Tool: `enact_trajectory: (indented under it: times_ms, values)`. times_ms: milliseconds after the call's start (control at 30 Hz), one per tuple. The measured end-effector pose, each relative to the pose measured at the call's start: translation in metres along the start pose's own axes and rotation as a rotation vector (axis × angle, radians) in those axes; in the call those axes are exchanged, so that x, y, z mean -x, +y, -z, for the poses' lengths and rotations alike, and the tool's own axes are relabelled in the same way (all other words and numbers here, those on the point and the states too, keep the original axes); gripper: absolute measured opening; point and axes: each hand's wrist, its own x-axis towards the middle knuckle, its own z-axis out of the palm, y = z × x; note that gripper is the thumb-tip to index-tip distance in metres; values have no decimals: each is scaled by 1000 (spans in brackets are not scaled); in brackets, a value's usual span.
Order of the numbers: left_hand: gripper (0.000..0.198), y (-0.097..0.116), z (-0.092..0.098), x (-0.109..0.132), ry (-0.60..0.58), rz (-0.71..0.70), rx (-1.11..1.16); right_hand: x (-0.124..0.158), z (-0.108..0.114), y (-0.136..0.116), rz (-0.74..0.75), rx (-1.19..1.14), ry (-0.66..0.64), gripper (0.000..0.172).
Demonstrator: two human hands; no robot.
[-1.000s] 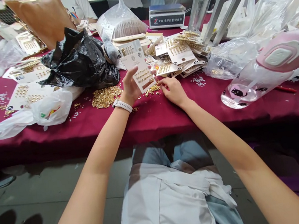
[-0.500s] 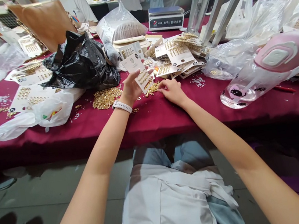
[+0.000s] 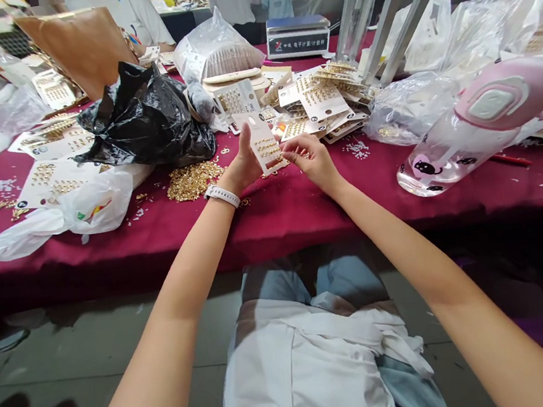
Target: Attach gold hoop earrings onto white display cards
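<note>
Burgundy cloth (image 3: 107,253) covers the table under two bare hands, held apart. The left hand (image 3: 241,166), with one white watch strap (image 3: 222,197) on its wrist, grips one white earring card (image 3: 263,142) upright. The right hand (image 3: 313,162) curls its fingers just beside the card's lower edge; whether they pinch anything cannot be told. One heap of gold findings (image 3: 195,182) lies left of the hands, one black plastic bag (image 3: 144,124) beyond it, and one digital scale (image 3: 297,36) farthest.
</note>
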Motion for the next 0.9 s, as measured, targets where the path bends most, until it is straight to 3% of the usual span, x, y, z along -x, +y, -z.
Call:
enact_trajectory:
  times_ms: [133,267,400,700,900]
  values:
    - [75,-3,-1,1,-63,40,7,-1,0,6,60,88,52,22]
    - [77,-3,-4,2,-87,68,28,-2,-2,11,115,71,37,29]
    - [74,-4,-5,0,-100,83,30,-2,-3,13,125,87,28,25]
    - [71,-3,-8,2,-66,70,23,-1,-7,15,113,120,13,3]
    - [72,-5,-12,-1,-3,74,35,0,-11,12,123,146,53,8]
